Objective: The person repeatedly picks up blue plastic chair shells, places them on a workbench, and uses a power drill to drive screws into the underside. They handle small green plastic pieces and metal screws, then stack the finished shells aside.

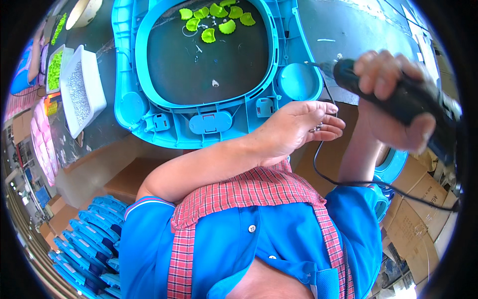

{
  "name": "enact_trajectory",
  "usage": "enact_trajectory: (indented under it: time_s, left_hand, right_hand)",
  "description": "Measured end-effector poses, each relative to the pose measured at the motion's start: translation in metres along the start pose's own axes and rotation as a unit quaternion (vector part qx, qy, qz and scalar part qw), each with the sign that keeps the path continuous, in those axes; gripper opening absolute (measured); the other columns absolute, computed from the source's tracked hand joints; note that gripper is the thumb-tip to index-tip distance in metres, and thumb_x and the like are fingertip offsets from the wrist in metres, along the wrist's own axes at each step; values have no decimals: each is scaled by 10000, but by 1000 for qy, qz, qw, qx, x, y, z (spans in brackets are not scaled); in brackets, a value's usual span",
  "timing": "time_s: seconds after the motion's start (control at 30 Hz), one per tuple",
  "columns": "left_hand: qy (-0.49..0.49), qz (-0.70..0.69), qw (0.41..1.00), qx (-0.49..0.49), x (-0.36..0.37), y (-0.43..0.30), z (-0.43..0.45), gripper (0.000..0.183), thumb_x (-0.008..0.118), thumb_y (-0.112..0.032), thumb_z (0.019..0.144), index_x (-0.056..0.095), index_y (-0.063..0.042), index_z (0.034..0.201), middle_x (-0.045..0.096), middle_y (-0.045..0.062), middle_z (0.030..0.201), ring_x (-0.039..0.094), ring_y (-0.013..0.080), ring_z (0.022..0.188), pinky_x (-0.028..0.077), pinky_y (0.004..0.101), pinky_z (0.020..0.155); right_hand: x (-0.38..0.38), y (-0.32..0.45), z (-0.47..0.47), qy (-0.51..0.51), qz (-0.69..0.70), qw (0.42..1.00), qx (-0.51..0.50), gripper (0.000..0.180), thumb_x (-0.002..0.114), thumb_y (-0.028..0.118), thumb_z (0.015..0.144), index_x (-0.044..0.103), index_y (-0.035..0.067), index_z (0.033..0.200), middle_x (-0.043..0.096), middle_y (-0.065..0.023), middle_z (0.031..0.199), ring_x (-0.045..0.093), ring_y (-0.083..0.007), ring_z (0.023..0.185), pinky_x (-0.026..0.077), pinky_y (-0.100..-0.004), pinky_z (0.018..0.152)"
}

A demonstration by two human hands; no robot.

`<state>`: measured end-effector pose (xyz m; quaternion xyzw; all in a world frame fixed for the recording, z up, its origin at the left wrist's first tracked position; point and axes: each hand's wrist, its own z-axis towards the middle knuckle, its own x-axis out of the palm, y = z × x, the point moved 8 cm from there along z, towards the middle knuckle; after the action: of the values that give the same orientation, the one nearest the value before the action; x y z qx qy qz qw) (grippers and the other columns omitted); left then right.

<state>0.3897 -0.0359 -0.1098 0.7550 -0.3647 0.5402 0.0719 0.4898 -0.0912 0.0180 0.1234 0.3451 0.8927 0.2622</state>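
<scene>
My right hand is closed around a black corded electric screwdriver, its bit pointing left over the right side of a blue plastic frame. Several small metal screws lie in my left hand, which is partly curled, palm up, near the frame's lower right corner. The frame rests on a dark worktable and has a large rounded opening. Inside that opening lie several lime-green scalloped plastic pieces, with small metal bits among them.
At the left stand a white tray of small metal parts and a container of green pieces. Blue plastic parts are stacked lower left. A black cable hangs between my arms. Cardboard boxes stand at right; another person's arm is far left.
</scene>
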Motion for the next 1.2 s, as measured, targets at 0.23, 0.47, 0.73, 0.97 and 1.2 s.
enact_trajectory:
  time_s: [0.23, 0.47, 0.73, 0.97, 1.2]
  left_hand:
    - [53, 12, 997, 47, -22, -6, -6, 269, 377, -115, 1026, 520, 73, 1155, 647, 209, 1069, 671, 243, 962, 553, 300, 851]
    - [-62, 60, 996, -8, -30, -27, -10, 284, 525, -216, 981, 569, 49, 1077, 679, 194, 997, 690, 239, 921, 575, 291, 778]
    - [-48, 61, 989, 128, -58, -48, -6, 284, 631, -279, 920, 651, 2, 962, 692, 100, 869, 660, 129, 742, 545, 225, 677]
    - [-122, -22, 965, 229, -77, -88, -11, 255, 663, -192, 896, 665, -18, 1083, 697, 78, 939, 666, 110, 801, 556, 218, 732]
    - [-90, -91, 980, 155, -63, -78, 21, 246, 658, -244, 898, 675, -19, 996, 689, 51, 861, 653, 73, 696, 555, 177, 642]
  right_hand:
    - [4, -61, -1, 7, 40, 997, 68, 592, 473, 500, 870, 563, 25, 1212, 567, -71, 793, 544, -200, 704, 432, -388, 710]
    - [-2, -92, -3, 15, 46, 993, 105, 567, 474, 499, 871, 590, 34, 1176, 571, -77, 798, 552, -209, 715, 438, -383, 717]
    - [15, -110, 11, 64, 34, 986, 153, 629, 571, 539, 842, 546, 48, 1233, 569, -48, 769, 573, -178, 684, 446, -339, 678]
    - [-6, -55, 44, 112, 97, 982, 113, 684, 572, 549, 833, 505, 25, 1267, 577, -53, 837, 581, -187, 742, 447, -352, 704]
    - [-25, -23, 46, 57, 77, 992, 76, 675, 554, 538, 834, 508, 11, 1253, 578, -80, 868, 579, -210, 781, 449, -368, 733]
